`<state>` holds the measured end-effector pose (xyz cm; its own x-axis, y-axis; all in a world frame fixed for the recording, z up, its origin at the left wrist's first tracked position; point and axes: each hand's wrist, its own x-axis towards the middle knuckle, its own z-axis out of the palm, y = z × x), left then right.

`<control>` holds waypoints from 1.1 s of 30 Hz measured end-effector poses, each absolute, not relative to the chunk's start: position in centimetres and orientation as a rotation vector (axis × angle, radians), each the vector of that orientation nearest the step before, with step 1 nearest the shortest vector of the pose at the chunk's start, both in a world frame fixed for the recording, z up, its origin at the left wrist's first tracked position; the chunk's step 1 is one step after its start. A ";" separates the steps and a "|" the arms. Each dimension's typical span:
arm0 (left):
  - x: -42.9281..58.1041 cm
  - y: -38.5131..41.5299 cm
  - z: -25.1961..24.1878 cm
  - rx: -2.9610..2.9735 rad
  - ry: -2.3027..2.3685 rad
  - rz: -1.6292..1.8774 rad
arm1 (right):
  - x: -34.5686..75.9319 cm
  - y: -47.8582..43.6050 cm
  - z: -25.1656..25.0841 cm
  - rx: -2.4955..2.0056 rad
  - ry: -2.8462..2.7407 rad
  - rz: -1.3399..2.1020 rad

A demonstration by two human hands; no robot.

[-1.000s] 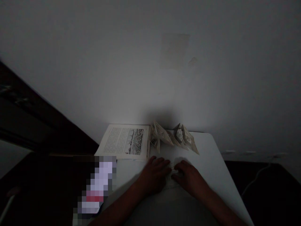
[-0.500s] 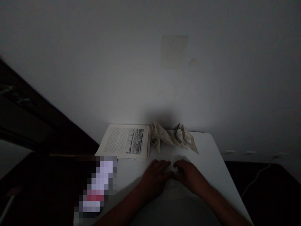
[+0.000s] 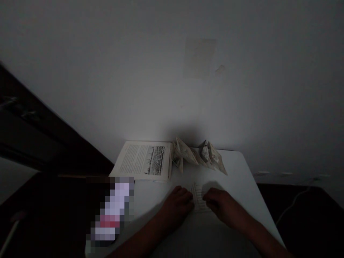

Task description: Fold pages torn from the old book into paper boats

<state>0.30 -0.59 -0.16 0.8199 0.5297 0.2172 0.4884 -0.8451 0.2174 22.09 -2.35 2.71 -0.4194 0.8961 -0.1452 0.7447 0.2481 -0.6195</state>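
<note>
A small printed sheet of paper [image 3: 199, 197] lies on the white table between my hands, with lines of text showing. My left hand [image 3: 177, 205] rests at its left edge, fingers curled down over it. At the right side my right hand [image 3: 222, 205] pinches the paper with thumb and fingers; the exact grip is partly hidden in the dim light. Beyond the hands, several folded paper boats [image 3: 185, 151] made of printed pages stand near the wall. To their left lies a book [image 3: 134, 157], its page printed with text and a picture.
The white table [image 3: 239, 168] stands against a pale wall [image 3: 120, 71]. At its left edge is a blurred-out bright phone-like object [image 3: 115, 204]. A dark door frame [image 3: 53, 114] is on the left. A pale cable [image 3: 291, 204] hangs at the right.
My hands have moved apart, the right one shifting rightward and slightly nearer me. More of the printed paper between them now shows.
</note>
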 end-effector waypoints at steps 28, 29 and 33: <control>0.5 -2.8 3.0 2.611 0.994 0.271 | 21.8 -4.3 4.1 -1.349 -2.461 0.901; 0.6 -2.9 2.9 2.617 1.001 0.267 | 21.8 -4.2 4.0 -1.347 -2.471 0.893; 1.0 -3.1 1.9 2.659 1.035 0.262 | 21.7 -4.0 3.8 -1.366 -2.498 0.850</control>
